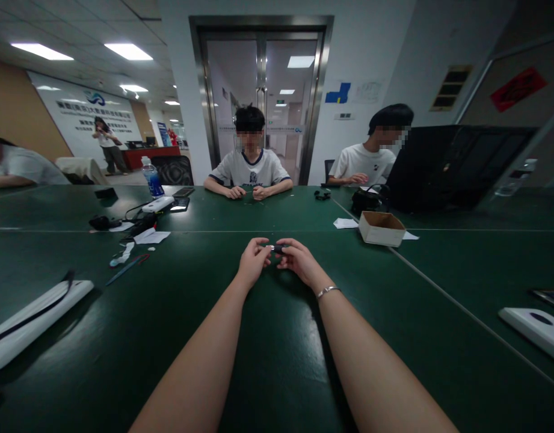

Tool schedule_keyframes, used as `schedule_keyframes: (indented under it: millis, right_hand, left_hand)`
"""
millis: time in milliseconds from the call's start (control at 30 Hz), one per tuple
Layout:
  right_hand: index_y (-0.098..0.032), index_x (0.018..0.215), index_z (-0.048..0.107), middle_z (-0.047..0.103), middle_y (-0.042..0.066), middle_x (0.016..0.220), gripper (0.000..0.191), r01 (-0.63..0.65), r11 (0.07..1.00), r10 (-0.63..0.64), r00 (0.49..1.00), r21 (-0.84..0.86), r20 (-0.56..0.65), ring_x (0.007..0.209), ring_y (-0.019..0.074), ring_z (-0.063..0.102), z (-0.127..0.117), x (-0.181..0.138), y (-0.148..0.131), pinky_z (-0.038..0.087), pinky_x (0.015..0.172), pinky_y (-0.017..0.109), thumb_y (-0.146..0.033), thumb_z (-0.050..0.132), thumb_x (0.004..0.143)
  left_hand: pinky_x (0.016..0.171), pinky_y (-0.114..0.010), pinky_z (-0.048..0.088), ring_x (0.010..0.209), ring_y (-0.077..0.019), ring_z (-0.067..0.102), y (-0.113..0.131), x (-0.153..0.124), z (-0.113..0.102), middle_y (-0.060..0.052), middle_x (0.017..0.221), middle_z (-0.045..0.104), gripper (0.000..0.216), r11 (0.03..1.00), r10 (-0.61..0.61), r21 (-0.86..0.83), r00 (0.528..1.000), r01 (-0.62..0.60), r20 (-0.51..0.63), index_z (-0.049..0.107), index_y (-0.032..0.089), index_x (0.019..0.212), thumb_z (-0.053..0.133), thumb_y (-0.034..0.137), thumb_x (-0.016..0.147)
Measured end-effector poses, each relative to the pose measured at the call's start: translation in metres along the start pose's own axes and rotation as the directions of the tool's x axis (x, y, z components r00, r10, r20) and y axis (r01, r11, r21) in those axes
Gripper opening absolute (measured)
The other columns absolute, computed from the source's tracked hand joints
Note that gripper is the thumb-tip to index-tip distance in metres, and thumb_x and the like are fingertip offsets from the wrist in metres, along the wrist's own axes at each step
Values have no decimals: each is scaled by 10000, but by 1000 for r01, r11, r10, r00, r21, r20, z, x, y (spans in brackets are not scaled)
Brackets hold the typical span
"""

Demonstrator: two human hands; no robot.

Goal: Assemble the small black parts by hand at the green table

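Observation:
Both my arms reach forward over the dark green table (pixel 277 361). My left hand (pixel 253 260) and my right hand (pixel 298 258) meet at the middle, fingers pinched on a small dark object with a silver end (pixel 275 247) held between them just above the tabletop. The left fingertips grip its silver end, the right fingertips its dark end. A thin bracelet (pixel 328 291) circles my right wrist. The object is too small to name.
A small cardboard box (pixel 381 228) sits at right, a black laptop (pixel 452 165) behind it. White cases lie at the left (pixel 33 319) and right (pixel 536 325) edges. A water bottle (pixel 151 177), cables and papers lie at left. A person (pixel 249 162) sits opposite, others nearby.

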State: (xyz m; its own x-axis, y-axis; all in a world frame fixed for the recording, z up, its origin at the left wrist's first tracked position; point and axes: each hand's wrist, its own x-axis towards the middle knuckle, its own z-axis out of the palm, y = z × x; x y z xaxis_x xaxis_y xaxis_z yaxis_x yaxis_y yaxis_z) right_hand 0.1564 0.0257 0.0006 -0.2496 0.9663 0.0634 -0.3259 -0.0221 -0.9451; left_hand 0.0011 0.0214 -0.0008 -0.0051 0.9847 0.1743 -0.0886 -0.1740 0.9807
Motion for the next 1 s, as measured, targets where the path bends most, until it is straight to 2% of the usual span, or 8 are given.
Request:
schedule_keyframes:
  millis: [100, 267, 700, 833, 933, 1000]
  right_hand:
    - [-182, 978, 622, 649, 17, 710, 231, 2, 1000, -2, 1000, 5, -3, 513, 103, 568, 0, 0, 0, 575, 587, 272, -165, 589, 750]
    - [-185, 969, 619, 650, 15, 705, 224, -9, 1000, 9, 1000, 6, -4, 509, 106, 565, 1, 0, 0, 576, 587, 281, -166, 594, 747]
    - [-194, 973, 613, 662, 13, 737, 228, -20, 1000, 20, 1000, -4, 7, 512, 98, 565, 2, -2, -2, 570, 595, 274, -174, 606, 746]
    - [-193, 968, 618, 653, 6, 719, 222, -9, 1000, 9, 1000, 1, 0, 506, 100, 564, 2, -2, -2, 573, 589, 277, -169, 601, 747]
    - [-193, 960, 619, 653, 7, 712, 213, -10, 1000, 10, 1000, 7, -14, 508, 104, 565, 2, -2, -2, 577, 585, 280, -166, 598, 750]
    - [-193, 962, 618, 658, 12, 726, 213, -10, 1000, 10, 1000, 11, -17, 516, 105, 571, 2, -2, -2, 577, 581, 276, -171, 603, 751]
  left_hand:
    - [477, -180, 399, 511, -86, 539, 4, -1, 0, 5, 675, 593, 384, 1000, 5, -19, 1000, -4, 14, 580, 149, 999, 706, 359, 703]
    - [487, -189, 394, 513, -84, 523, 5, -1, 0, -4, 653, 591, 306, 1000, 25, -12, 999, -25, 36, 604, 131, 889, 702, 354, 704]
    - [487, -200, 397, 509, -95, 515, -6, 5, -3, -1, 578, 564, 525, 998, 20, 60, 1000, -20, 8, 539, 149, 688, 670, 656, 648]
    - [476, -192, 400, 510, -95, 539, -1, 1, -1, -7, 641, 598, 489, 999, 1, 32, 1000, -1, 1, 572, 150, 825, 654, 613, 694]
    - [464, -180, 390, 521, -94, 563, 5, -2, 1, -21, 731, 640, 459, 999, -35, -26, 999, 35, 9, 563, 159, 995, 662, 521, 731]
    - [470, -174, 392, 539, -96, 576, 8, -3, 2, -31, 761, 653, 441, 998, -51, -43, 998, 52, 24, 564, 160, 1035, 686, 453, 730]
